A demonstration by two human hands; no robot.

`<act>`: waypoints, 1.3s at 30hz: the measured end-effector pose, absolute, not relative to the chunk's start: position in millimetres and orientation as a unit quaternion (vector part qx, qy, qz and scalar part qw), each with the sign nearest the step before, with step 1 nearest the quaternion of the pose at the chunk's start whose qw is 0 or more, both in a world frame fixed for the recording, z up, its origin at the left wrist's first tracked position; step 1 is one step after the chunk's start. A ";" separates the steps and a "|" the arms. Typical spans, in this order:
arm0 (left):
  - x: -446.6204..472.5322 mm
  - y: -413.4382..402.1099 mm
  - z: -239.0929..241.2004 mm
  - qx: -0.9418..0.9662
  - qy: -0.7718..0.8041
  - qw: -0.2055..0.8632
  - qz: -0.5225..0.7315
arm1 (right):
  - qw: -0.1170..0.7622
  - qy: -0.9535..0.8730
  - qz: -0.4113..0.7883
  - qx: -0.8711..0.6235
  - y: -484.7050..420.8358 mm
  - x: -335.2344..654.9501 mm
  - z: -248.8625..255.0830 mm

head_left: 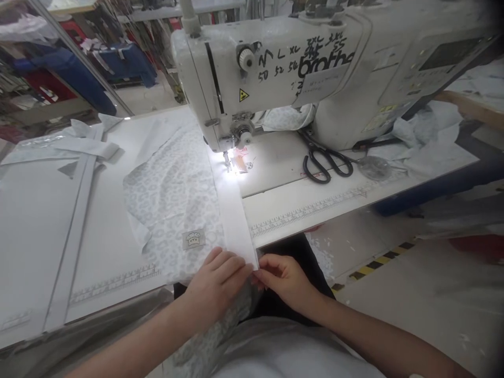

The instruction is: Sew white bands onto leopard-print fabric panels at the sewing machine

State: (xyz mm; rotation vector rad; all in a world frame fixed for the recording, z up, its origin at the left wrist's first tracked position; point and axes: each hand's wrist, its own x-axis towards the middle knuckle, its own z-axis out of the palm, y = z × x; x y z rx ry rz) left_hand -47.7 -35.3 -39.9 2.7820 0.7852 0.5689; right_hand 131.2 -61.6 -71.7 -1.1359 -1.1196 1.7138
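Pale grey leopard-print fabric (173,194) lies on the sewing table, with a small label bearing a cartoon face (193,239) on it. Along its right edge runs a white fabric band (236,220), reaching up under the lit presser foot (227,160) of the sewing machine (271,68). At the table's front edge my left hand (218,281) is closed on the near end of the band, its fingers together on top. My right hand (285,281) pinches the band's right edge between thumb and fingertips, close against the left. More of the printed fabric hangs over my lap.
Black-handled scissors (326,163) lie right of the needle, near a clear round object (374,168). A printed ruler (307,210) runs along the front edge. Cloth scraps (429,136) sit at the right, white strips (81,210) at the left.
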 end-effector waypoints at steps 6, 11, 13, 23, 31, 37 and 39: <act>-48.9 -33.5 -43.0 0.949 0.251 0.058 0.181 | 0.387 -0.440 0.675 -0.449 -61.4 131.4 -74.4; -50.3 -33.9 -47.8 0.958 0.234 0.041 0.159 | 0.381 -0.422 0.691 -0.447 -60.7 134.4 -70.3; -50.0 -34.8 -50.0 0.958 0.237 0.040 0.153 | 0.378 -0.408 0.707 -0.436 -60.0 136.3 -67.8; -36.4 -35.7 -41.8 0.929 0.303 0.052 0.206 | 0.392 -0.636 0.467 -0.472 -62.3 150.6 -67.7; -30.6 -34.4 -34.6 0.860 0.363 0.227 0.277 | 0.434 -0.853 0.102 -0.270 -31.0 157.7 -65.5; -64.4 -8.2 -20.6 0.828 0.440 0.197 0.287 | 0.404 -0.884 0.104 -0.210 -25.5 158.4 -65.4; -88.0 7.5 -22.2 0.795 0.516 0.150 0.282 | 0.388 -0.888 0.118 -0.215 -25.8 157.9 -65.7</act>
